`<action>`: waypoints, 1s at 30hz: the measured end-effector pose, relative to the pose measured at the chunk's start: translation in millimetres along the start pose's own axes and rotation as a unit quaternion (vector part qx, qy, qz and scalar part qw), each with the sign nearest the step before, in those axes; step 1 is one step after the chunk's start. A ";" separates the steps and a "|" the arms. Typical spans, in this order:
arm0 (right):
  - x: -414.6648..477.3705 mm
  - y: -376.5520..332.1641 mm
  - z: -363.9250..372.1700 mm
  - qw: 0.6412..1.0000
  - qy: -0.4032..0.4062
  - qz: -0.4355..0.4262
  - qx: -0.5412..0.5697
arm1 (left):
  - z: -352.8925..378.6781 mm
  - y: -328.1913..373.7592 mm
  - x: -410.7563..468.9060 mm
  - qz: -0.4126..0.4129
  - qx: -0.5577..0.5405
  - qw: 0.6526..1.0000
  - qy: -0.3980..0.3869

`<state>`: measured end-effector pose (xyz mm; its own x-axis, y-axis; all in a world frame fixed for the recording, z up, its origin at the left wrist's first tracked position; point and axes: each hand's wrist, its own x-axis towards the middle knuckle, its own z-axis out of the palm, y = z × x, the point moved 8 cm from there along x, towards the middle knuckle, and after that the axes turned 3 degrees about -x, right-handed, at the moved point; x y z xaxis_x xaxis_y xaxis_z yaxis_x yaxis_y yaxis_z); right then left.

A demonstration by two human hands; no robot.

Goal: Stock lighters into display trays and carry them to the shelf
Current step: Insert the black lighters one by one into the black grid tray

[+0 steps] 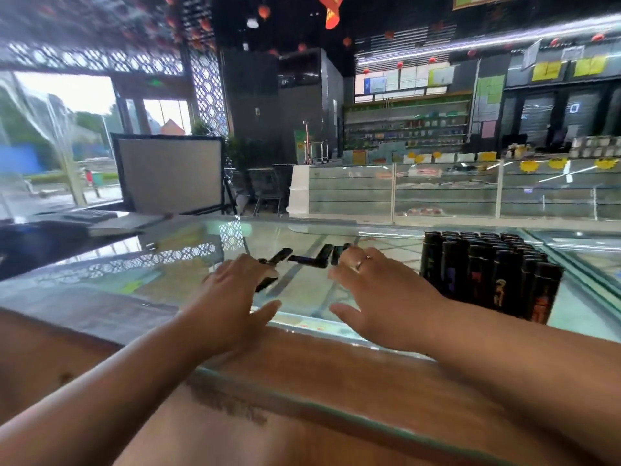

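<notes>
Several loose black lighters (307, 260) lie flat on the glass counter top (168, 274) just beyond my fingers. My left hand (235, 297) reaches over them with spread fingers, and one lighter (266, 284) shows under its fingertips; whether it is held I cannot tell. My right hand (373, 294), with a ring on one finger, stretches forward palm down, its fingertips at the right end of the loose lighters. To the right stands a display tray (487, 274) packed with upright dark lighters.
A wooden counter edge (100, 348) runs near me under the glass. A dark bag (37, 240) and a calculator (89, 215) sit at the far left. Glass display cases (437, 193) and stocked shelves (406, 129) stand across the aisle.
</notes>
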<state>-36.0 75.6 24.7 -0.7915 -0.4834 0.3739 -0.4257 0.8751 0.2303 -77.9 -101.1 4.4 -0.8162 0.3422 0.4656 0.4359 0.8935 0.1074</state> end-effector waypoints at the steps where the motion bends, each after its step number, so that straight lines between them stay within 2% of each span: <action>1: 3.7 -6.1 2.6 1.000 -0.001 -0.007 0.012 | -1.7 -15.5 -5.9 -0.038 0.007 0.999 0.000; 4: 12.2 -18.8 12.3 0.999 -0.019 -0.024 0.043 | -4.0 -51.8 -19.2 -0.132 0.020 0.990 -0.035; 7: 19.4 -26.7 16.9 0.997 -0.029 -0.036 0.055 | -1.3 -67.7 -24.1 -0.184 0.015 0.979 -0.087; 10: 26.1 -28.8 21.5 0.997 -0.032 -0.037 0.063 | 1.4 -65.9 -22.5 -0.186 0.006 0.976 -0.113; 13: 28.6 -27.3 28.0 0.996 -0.034 -0.034 0.079 | 4.4 -60.1 -13.7 -0.183 -0.006 0.977 -0.107; 20: 25.7 -18.5 42.7 0.989 -0.044 0.000 0.140 | 26.3 -55.6 10.5 -0.229 -0.006 0.964 -0.134; 30: 23.9 -12.8 47.3 0.986 -0.051 0.023 0.157 | 49.0 -29.5 50.2 -0.183 -0.033 0.971 -0.151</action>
<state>-70.2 53.9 -11.8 -0.8468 -0.4516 0.2809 -0.4899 0.8680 -0.0814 -150.3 -96.0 -18.5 -0.9907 0.0842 0.1068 0.1111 0.9540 0.2785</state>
